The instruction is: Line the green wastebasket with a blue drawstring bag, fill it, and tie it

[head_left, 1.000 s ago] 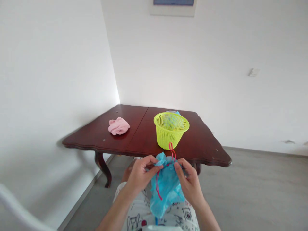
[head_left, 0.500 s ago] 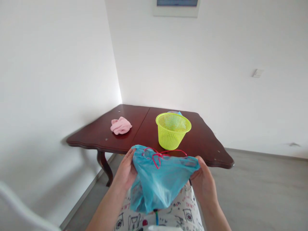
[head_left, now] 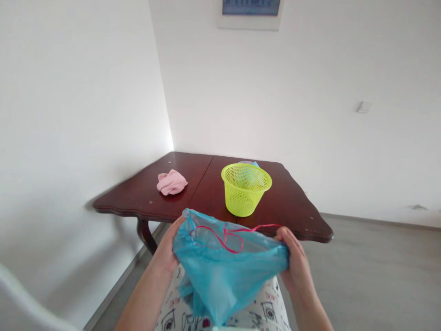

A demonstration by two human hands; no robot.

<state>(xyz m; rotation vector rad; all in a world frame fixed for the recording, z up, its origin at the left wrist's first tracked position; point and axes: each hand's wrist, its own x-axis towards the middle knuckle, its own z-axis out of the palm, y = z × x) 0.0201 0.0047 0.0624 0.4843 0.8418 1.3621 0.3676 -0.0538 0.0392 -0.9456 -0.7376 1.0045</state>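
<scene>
A thin blue plastic drawstring bag [head_left: 223, 271] is stretched between my two hands, in front of the near table edge. My left hand [head_left: 169, 246] grips its left rim, and my right hand [head_left: 294, 257] has fingers closed on the right rim. The mouth of the bag is spread partly apart at the top. A red drawstring [head_left: 234, 248] lies loosely looped across that mouth. Just beyond the bag stands a yellow-green perforated plastic basket [head_left: 243, 202], upright on the table. Some fingertips are hidden behind the plastic.
The dark red wooden table [head_left: 131, 197] has wavy edges and stands near the walls. A crumpled pink cloth [head_left: 172, 182] lies on its left half. Something pale blue [head_left: 255, 163] shows partly behind the basket. A white curved object [head_left: 24, 299] is at lower left.
My hands have moved a little apart, pulling the bag's mouth wider. The red drawstring has shifted from a small bow-like tangle into a looser loop. Basket and cloth stay put.
</scene>
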